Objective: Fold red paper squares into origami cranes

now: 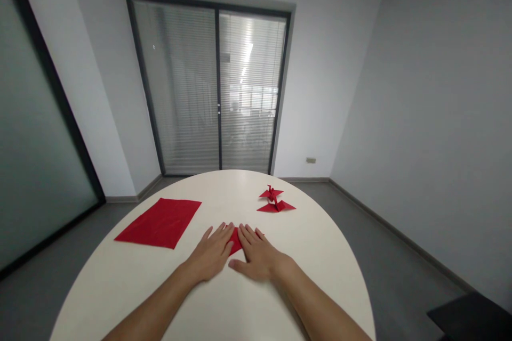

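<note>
My left hand point(211, 254) and my right hand point(258, 256) lie flat side by side on a round white table point(120, 287), fingers stretched out. Both press on a small folded piece of red paper point(235, 241), which shows only as a strip between the two hands; the rest of it is hidden under the palms. A finished red paper crane point(275, 200) stands farther back on the table, to the right of my hands. A flat stack of red paper sheets point(160, 222) lies to the left of my left hand.
The table's curved far edge is just beyond the crane. Behind it are grey floor, a glass sliding door with blinds point(212, 90) and grey walls. A dark object point(472, 317) sits at the lower right on the floor.
</note>
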The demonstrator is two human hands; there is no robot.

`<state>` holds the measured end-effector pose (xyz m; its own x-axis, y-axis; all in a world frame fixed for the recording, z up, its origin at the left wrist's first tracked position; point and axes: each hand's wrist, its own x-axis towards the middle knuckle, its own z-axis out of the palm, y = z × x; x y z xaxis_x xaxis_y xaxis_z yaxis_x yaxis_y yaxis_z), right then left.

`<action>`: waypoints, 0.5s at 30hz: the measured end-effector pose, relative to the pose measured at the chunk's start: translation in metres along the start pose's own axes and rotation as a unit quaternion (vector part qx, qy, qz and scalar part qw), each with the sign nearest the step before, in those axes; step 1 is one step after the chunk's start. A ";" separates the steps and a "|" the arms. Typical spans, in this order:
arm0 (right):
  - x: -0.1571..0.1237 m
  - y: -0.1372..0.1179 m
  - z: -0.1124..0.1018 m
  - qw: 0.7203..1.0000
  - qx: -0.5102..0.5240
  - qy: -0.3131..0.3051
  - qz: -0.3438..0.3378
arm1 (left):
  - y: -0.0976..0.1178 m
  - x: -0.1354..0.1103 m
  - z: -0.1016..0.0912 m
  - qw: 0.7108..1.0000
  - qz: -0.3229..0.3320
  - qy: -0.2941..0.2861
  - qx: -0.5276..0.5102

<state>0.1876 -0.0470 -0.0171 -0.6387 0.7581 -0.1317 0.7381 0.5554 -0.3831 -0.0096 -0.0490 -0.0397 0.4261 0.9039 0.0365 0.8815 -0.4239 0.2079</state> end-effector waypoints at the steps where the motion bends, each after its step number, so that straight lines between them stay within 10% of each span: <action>1: -0.002 0.002 -0.001 1.000 0.001 -0.013 0.021 | -0.001 -0.001 0.000 1.000 -0.002 0.003 0.002; 7: -0.015 0.001 -0.010 0.995 0.004 -0.001 0.096 | -0.004 -0.002 0.006 1.000 -0.014 0.019 0.011; 15: -0.006 -0.012 -0.004 0.999 0.042 0.029 -0.021 | -0.005 -0.001 0.006 1.000 -0.009 0.013 0.021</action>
<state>0.1831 -0.0568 -0.0082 -0.6536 0.7543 -0.0622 0.6887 0.5587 -0.4621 -0.0129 -0.0482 -0.0462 0.4054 0.9123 0.0580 0.8970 -0.4092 0.1674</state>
